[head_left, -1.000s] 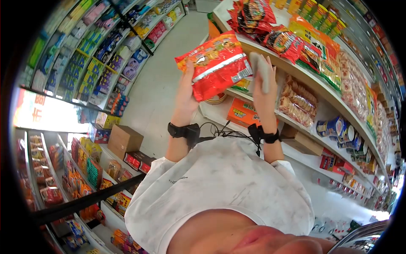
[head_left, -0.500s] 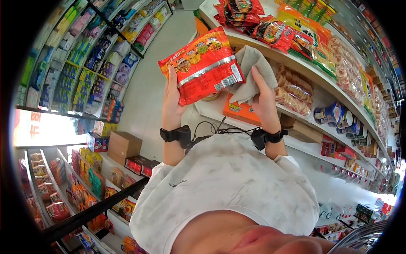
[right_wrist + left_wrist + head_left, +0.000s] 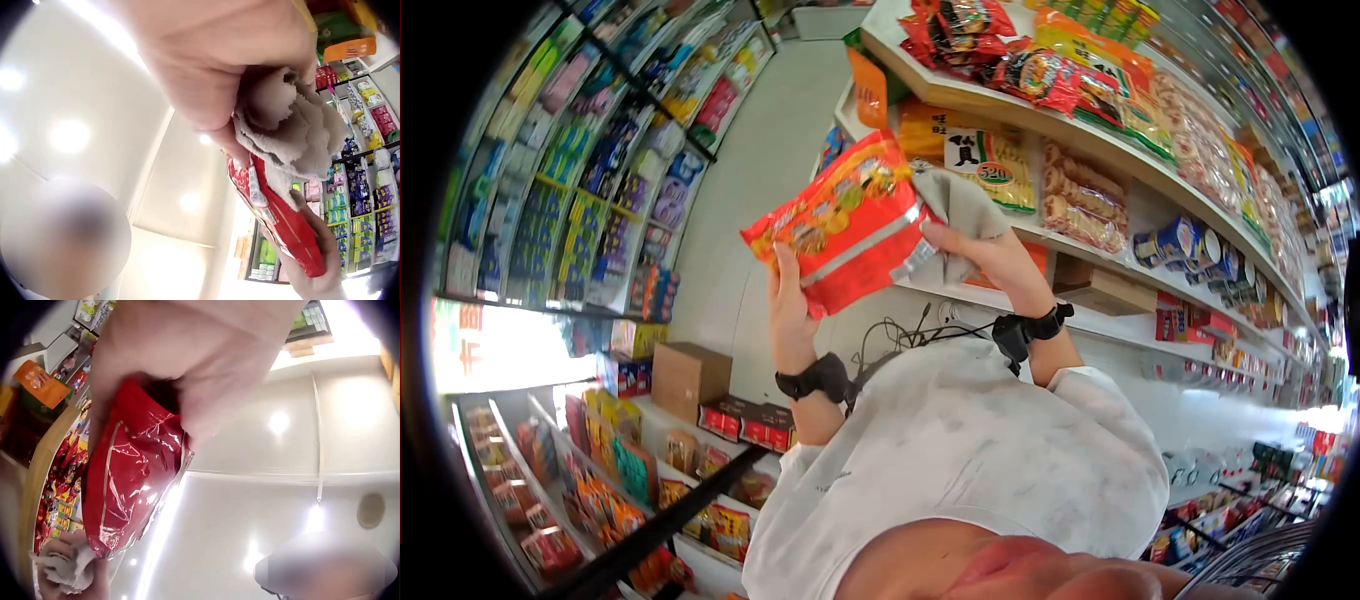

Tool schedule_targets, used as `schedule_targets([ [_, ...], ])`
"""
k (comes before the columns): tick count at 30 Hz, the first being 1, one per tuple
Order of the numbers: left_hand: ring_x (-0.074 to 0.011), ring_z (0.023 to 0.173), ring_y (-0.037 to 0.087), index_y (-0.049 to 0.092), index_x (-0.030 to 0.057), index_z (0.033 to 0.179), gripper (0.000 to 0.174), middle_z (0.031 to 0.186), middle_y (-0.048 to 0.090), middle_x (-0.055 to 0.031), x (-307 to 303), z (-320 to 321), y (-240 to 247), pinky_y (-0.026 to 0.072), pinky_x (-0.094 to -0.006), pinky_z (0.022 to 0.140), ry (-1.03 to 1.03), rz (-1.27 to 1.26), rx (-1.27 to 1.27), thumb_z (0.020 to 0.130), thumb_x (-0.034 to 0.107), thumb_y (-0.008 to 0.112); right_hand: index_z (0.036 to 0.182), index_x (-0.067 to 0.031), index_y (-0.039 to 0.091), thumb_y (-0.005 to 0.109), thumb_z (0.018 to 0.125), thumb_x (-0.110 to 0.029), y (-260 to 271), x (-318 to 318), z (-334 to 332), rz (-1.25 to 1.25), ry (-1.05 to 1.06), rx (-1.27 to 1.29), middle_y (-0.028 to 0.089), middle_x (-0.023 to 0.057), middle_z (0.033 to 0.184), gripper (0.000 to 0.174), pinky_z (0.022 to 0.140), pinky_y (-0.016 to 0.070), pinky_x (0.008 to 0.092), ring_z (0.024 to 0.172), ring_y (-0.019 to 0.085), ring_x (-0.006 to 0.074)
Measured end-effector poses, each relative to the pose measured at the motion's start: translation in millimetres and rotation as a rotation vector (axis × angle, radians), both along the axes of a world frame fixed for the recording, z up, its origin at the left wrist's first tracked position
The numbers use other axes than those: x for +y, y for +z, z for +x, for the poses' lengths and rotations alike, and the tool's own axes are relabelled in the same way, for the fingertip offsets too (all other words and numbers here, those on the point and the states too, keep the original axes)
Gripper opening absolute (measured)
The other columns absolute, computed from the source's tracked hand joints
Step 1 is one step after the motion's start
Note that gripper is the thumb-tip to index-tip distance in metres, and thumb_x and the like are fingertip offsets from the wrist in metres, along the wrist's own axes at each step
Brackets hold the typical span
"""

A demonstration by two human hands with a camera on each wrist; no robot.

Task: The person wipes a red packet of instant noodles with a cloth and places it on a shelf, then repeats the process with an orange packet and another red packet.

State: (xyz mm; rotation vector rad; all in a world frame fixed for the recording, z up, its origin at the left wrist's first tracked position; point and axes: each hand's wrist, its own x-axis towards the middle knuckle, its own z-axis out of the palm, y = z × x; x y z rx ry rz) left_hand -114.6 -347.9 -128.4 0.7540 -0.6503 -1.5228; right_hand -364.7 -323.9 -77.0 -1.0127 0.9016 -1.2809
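A red and orange snack bag (image 3: pixel 840 225) is held up in front of the chest in the head view. The left hand (image 3: pixel 788 300) grips its lower left side, thumb on the printed face. At the bag's right edge, the right hand (image 3: pixel 990 262) holds a bunched grey cloth (image 3: pixel 960 205), its thumb against the bag. In the left wrist view the bag (image 3: pixel 134 475) fills the left hand's (image 3: pixel 200 356) grip. The right wrist view shows the folded cloth (image 3: pixel 290 125) within the right hand (image 3: pixel 206 69), touching the bag (image 3: pixel 287 225).
Shelves with snack bags (image 3: pixel 1100 85) and a lower shelf with yellow packages (image 3: pixel 1000 170) stand at the upper right. A cardboard box (image 3: pixel 690 380) sits at lower left near a black rail (image 3: pixel 690 510). Floor (image 3: pixel 775 130) shows between the shelf rows.
The bag and both hands have moved down and left in the head view. The cloth has come round to the bag's right edge. More of the lower shelf shows.
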Motion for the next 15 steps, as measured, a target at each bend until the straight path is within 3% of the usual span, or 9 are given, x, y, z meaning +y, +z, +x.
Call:
schedule_targets([
  [4,-0.0273,0.120,0.060,0.043,0.0015,0.139,0.053,0.137,0.054,-0.0156,-6.5,-4.6,3.1,0.0548,-0.0440,0.096,-0.053,0.001,0.002,0.104,0.040,0.050,0.138,-0.0035,0.052,0.077,0.086,-0.012,2.4,2.8,-8.3,-0.079,-0.125,0.058,0.064,0.0031,0.123,0.059,0.089,0.0505,0.0261,0.106,0.060,0.0100],
  [6,-0.0255,0.119,0.060,0.042,0.0012,0.140,0.055,0.136,0.055,-0.0149,-17.5,-18.2,11.2,0.0539,-0.0413,0.096,-0.003,0.060,0.022,0.103,0.041,0.052,0.136,-0.0055,0.053,0.076,0.088,-0.016,-10.1,-2.9,-22.2,0.022,-0.307,-0.101,0.065,0.0035,0.121,0.054,0.085,0.0530,0.0274,0.104,0.063,0.0109],
  [9,-0.0237,0.117,0.061,0.044,0.0000,0.139,0.056,0.134,0.056,-0.0138,-29.7,-40.2,31.8,0.0508,-0.0377,0.099,0.217,0.009,-0.147,0.102,0.040,0.055,0.133,-0.0082,0.055,0.072,0.091,-0.023,-23.0,-14.1,-48.9,0.164,-0.453,-0.168,0.067,0.0037,0.116,0.047,0.079,0.0557,0.0288,0.100,0.066,0.0125],
  [10,-0.0237,0.117,0.061,0.045,0.0000,0.139,0.053,0.134,0.056,-0.0129,-33.4,-51.2,35.1,0.0499,-0.0375,0.100,0.218,-0.088,-0.321,0.101,0.036,0.057,0.132,-0.0091,0.055,0.070,0.093,-0.026,-24.5,-16.8,-57.5,0.213,-0.477,-0.162,0.067,0.0037,0.114,0.045,0.077,0.0563,0.0292,0.099,0.067,0.0131],
  [12,-0.0237,0.115,0.061,0.047,0.0001,0.138,0.049,0.135,0.055,-0.0111,-43.0,-79.2,43.2,0.0483,-0.0370,0.101,0.228,-0.287,-0.676,0.101,0.029,0.060,0.138,-0.0096,0.050,0.064,0.097,-0.032,-22.4,-25.5,-55.2,0.213,-0.359,-0.272,0.062,0.0052,0.127,0.049,0.087,0.0535,0.0301,0.112,0.062,0.0140],
  [14,-0.0277,0.125,0.056,0.049,0.0012,0.140,0.052,0.142,0.051,-0.0131,-53.1,-113.6,50.3,0.0434,-0.0370,0.107,0.111,-0.609,-0.883,0.094,0.016,0.068,0.141,-0.0099,0.048,0.063,0.099,-0.033,-23.1,-34.7,-54.3,0.161,-0.215,-0.556,0.058,0.0058,0.134,0.051,0.093,0.0514,0.0312,0.121,0.057,0.0148],
  [15,-0.0297,0.133,0.049,0.047,0.0022,0.142,0.061,0.147,0.047,-0.0159,-57.5,-130.6,54.6,0.0400,-0.0380,0.110,0.016,-0.877,-1.087,0.088,0.012,0.072,0.145,-0.0097,0.043,0.062,0.099,-0.031,-9.2,-33.0,-64.5,0.138,0.021,-0.770,0.052,0.0056,0.142,0.054,0.099,0.0480,0.0327,0.130,0.050,0.0145],
])
